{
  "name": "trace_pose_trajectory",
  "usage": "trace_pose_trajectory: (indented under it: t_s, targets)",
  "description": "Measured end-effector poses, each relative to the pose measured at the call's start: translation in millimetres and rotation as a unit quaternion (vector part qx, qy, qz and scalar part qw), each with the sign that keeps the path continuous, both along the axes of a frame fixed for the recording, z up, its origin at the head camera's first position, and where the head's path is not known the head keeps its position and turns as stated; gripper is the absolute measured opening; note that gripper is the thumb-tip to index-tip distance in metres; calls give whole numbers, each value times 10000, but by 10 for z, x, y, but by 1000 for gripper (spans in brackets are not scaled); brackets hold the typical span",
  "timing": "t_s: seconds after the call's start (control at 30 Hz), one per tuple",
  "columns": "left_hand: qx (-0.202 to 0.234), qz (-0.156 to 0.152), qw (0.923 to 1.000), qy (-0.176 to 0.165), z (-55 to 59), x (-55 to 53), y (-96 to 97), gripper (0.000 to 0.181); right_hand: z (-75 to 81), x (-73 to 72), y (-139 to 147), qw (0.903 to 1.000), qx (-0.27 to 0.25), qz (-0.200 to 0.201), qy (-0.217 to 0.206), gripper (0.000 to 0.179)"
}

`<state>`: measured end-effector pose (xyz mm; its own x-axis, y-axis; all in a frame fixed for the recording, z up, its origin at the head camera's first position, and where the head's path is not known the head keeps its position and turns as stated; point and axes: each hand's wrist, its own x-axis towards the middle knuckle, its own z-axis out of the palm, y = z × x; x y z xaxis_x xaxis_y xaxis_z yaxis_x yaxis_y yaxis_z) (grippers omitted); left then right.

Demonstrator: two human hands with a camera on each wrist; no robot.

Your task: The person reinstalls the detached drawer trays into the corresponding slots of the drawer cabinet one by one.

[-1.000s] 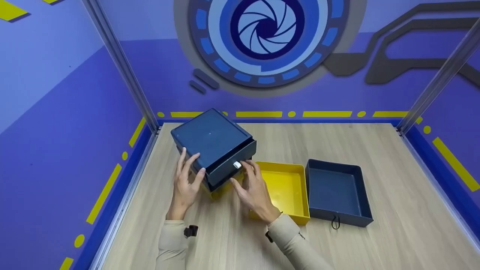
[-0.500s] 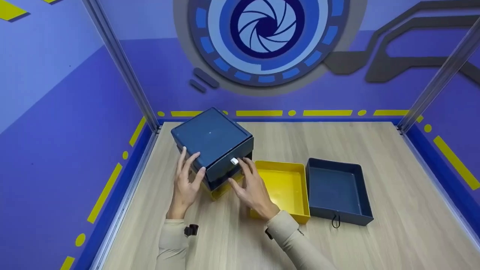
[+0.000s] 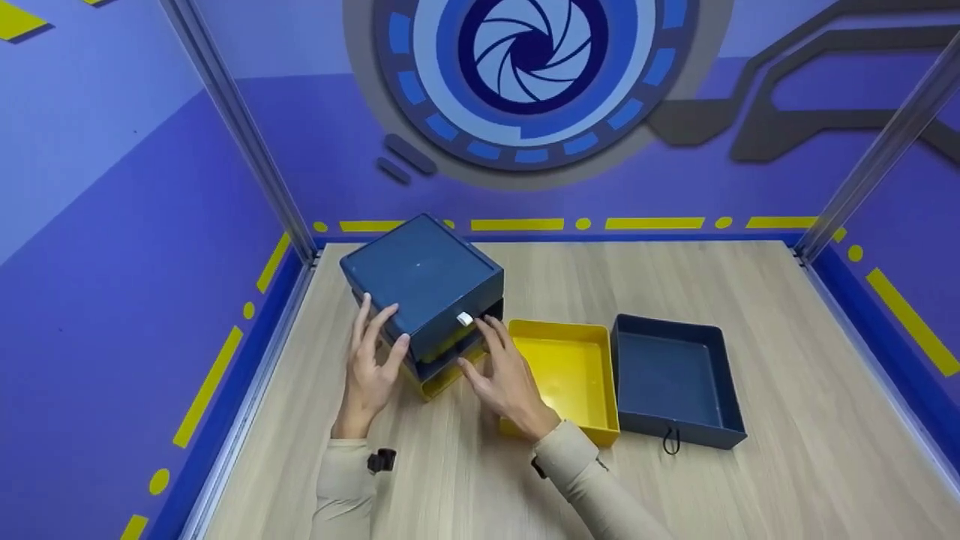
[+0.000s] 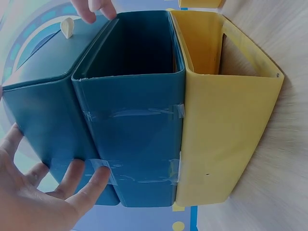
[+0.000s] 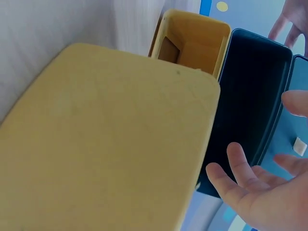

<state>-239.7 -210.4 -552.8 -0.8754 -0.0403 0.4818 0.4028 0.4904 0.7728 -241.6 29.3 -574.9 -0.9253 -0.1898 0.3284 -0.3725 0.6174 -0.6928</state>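
A drawer cabinet (image 3: 420, 270) of stacked tiers stands turned at an angle on the table. In its dark blue top tier sits a drawer (image 3: 433, 342) with a white pull tab (image 3: 465, 319), its front flush with the frame. The middle blue tier (image 4: 130, 139) and the bottom yellow tier (image 4: 226, 130) have hollow fronts. My left hand (image 3: 369, 379) rests spread fingers against the cabinet's left side. At the front, my right hand (image 3: 511, 382) has loosely bent fingers beside the tab, holding nothing; whether a fingertip touches the drawer I cannot tell.
To the right on the wooden table (image 3: 817, 420) lie a yellow drawer (image 3: 574, 375), partly behind my right forearm, and a dark blue drawer (image 3: 671, 375) with a black loop pull (image 3: 671, 442). Purple-blue walls enclose the back and sides.
The top drawer has slid inward until its front is flush, its white tab moving back with it. My right hand has followed slightly forward; my left hand has stayed on the side.
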Motion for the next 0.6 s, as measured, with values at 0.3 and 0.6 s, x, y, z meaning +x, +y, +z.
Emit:
trace_pose_trajectory:
  t_s: [0.3,0.6]
  targets:
    - [76,-1,9999,-66,3,-6,17,50,5,49,327,9993,72,-312,210,68]
    - [155,-18,9998,-105,8,2,29,49,-36,132,676,9970,444,-454,447,64]
